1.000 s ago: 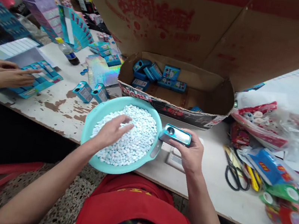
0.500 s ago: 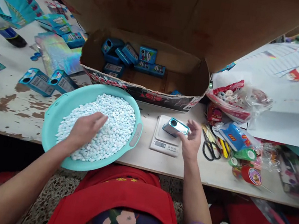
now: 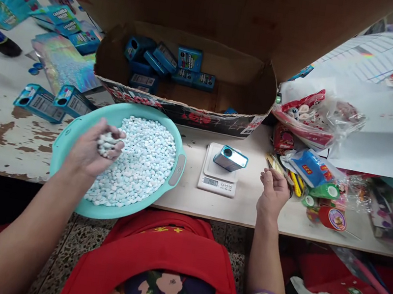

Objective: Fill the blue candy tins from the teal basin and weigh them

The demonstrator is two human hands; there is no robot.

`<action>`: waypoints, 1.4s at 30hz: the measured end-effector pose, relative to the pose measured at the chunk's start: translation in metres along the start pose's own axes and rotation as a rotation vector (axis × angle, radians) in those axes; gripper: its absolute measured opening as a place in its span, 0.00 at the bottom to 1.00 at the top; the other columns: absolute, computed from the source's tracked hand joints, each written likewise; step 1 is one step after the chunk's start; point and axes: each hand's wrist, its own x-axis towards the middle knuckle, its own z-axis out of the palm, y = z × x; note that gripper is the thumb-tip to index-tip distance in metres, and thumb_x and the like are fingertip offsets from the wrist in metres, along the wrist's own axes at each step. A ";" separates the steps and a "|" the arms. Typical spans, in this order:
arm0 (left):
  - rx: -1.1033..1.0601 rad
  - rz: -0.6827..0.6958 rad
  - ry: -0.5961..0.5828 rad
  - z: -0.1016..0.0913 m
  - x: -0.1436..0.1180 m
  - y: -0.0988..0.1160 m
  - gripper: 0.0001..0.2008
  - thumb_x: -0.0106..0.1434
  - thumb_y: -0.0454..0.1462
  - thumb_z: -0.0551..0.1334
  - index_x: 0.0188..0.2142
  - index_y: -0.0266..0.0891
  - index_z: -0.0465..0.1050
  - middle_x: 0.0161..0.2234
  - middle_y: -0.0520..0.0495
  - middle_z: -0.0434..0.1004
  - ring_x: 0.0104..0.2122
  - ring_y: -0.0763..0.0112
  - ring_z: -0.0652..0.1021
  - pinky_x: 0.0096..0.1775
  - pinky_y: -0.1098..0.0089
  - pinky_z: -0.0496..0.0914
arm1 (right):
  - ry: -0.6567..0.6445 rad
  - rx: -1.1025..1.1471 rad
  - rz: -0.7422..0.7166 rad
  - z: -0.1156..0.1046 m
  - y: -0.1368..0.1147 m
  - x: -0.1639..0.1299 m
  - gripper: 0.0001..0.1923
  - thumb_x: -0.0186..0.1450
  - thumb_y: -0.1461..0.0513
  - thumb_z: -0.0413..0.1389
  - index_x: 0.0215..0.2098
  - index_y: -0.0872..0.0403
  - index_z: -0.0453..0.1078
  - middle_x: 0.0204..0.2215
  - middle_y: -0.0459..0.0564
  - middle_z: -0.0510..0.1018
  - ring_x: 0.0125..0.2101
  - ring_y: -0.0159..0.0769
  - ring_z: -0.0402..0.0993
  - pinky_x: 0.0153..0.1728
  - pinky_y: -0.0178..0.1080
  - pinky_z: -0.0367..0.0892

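Observation:
My left hand is cupped over the left side of a turquoise basin, its fingers curled round a handful of small white and pale-blue candies. Many more of these loose candies fill the basin beneath. On the small white kitchen scale lies a blue carton with a dark round hole in its end. The scale's display shows digits. My right hand is apart from the carton, right of the scale and near the scissors, palm up with loosely bent fingers and nothing visible in them.
Behind the basin stands a cardboard box with several blue cartons inside. Two more cartons stand left of it. Scissors, a yellow cutter, tape rolls and candy bags lie at right. A dark bottle lies far left.
My right hand has let go of the carton on the scale and moved right. My left hand has risen from the candies and shifted left with a handful. The view has shifted slightly.

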 end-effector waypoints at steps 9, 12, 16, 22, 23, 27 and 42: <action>-0.124 -0.100 -0.013 -0.006 -0.001 -0.014 0.15 0.60 0.43 0.67 0.25 0.39 0.65 0.18 0.55 0.64 0.16 0.85 0.61 0.14 0.82 0.51 | -0.172 -0.013 -0.017 0.025 -0.001 0.002 0.28 0.54 0.48 0.64 0.46 0.54 0.69 0.43 0.55 0.79 0.42 0.39 0.77 0.48 0.48 0.69; -0.135 -0.114 -0.048 -0.005 0.000 -0.019 0.16 0.59 0.45 0.68 0.26 0.39 0.65 0.15 0.57 0.60 0.13 0.86 0.57 0.12 0.81 0.48 | -0.369 -0.105 -0.063 0.041 -0.001 -0.002 0.35 0.47 0.53 0.69 0.51 0.52 0.67 0.47 0.54 0.77 0.46 0.40 0.74 0.49 0.46 0.68; -0.172 -0.050 -0.055 0.003 -0.001 -0.018 0.19 0.60 0.48 0.66 0.26 0.39 0.64 0.15 0.58 0.58 0.12 0.85 0.57 0.10 0.81 0.47 | -0.416 -0.195 -0.112 0.063 -0.025 -0.013 0.23 0.50 0.52 0.68 0.40 0.54 0.72 0.33 0.47 0.78 0.34 0.36 0.74 0.42 0.42 0.70; -0.256 0.140 -0.205 0.046 -0.038 0.014 0.22 0.57 0.52 0.67 0.25 0.38 0.62 0.15 0.59 0.56 0.12 0.85 0.57 0.11 0.81 0.47 | -0.643 -0.157 -0.407 0.101 -0.097 -0.053 0.20 0.54 0.55 0.68 0.42 0.51 0.73 0.35 0.47 0.79 0.35 0.36 0.75 0.39 0.39 0.70; -0.259 0.199 -0.234 0.054 -0.044 0.018 0.22 0.57 0.52 0.66 0.25 0.38 0.62 0.16 0.59 0.56 0.12 0.85 0.58 0.11 0.81 0.47 | -0.727 -0.163 -0.448 0.109 -0.105 -0.062 0.20 0.55 0.55 0.68 0.43 0.51 0.73 0.36 0.47 0.79 0.35 0.36 0.75 0.39 0.39 0.70; -0.244 0.423 -0.288 0.073 -0.050 0.020 0.23 0.56 0.53 0.66 0.24 0.38 0.62 0.17 0.57 0.59 0.14 0.84 0.61 0.14 0.81 0.52 | -0.908 -0.171 -0.532 0.143 -0.118 -0.091 0.18 0.57 0.55 0.66 0.44 0.51 0.72 0.38 0.48 0.79 0.38 0.37 0.75 0.40 0.39 0.69; -0.162 0.523 -0.176 0.064 -0.032 0.016 0.24 0.56 0.54 0.66 0.23 0.39 0.60 0.17 0.58 0.56 0.15 0.83 0.58 0.16 0.77 0.49 | -0.939 -0.158 -0.417 0.169 -0.114 -0.105 0.18 0.56 0.53 0.66 0.41 0.53 0.74 0.38 0.49 0.80 0.38 0.39 0.75 0.41 0.40 0.69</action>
